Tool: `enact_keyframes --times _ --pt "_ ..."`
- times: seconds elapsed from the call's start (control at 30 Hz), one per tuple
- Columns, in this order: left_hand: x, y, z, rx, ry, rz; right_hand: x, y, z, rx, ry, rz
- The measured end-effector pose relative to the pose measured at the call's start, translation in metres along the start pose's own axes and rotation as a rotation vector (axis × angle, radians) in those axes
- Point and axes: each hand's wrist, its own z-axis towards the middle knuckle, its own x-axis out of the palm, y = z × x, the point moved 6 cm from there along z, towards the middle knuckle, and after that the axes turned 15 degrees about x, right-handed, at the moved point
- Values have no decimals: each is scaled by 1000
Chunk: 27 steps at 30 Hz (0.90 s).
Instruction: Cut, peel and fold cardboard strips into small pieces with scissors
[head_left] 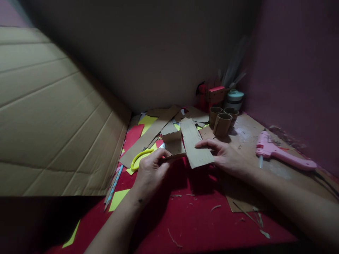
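My left hand (155, 167) pinches the near wall of a small open cardboard frame (173, 143), held a little above the red tabletop. Against the frame's right side stands a flat cardboard strip (194, 146), tilted. My right hand (221, 153) grips this strip at its lower right, index finger stretched on its face and the other fingers partly hidden behind. I cannot tell whether strip and frame are joined. Scissors with a yellow handle (141, 158) lie just left of my left hand, their blades partly covered.
A pink glue gun (283, 153) lies on a cardboard sheet (249, 195) at right. Several rolled cardboard cups (222, 125) stand behind my right hand, near a teal-lidded container (235, 97). A large cardboard panel (53, 123) leans at left. Cardboard and paper scraps (148, 125) cover the back.
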Motion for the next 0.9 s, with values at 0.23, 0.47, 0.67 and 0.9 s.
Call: enact_keyframes --times 0.23,0.47,0.67,0.9 --pt "-7 -4 -3 168 -117 27 -8 5 -6 -67 -102 35" --pt "0 -12 -7 442 -156 162 14 -15 0 378 229 662" --pt "5 -19 -15 510 -53 355 27 -9 -15 418 552 783" --pt "13 -33 -27 656 -2 427 24 -22 -5 377 412 698"
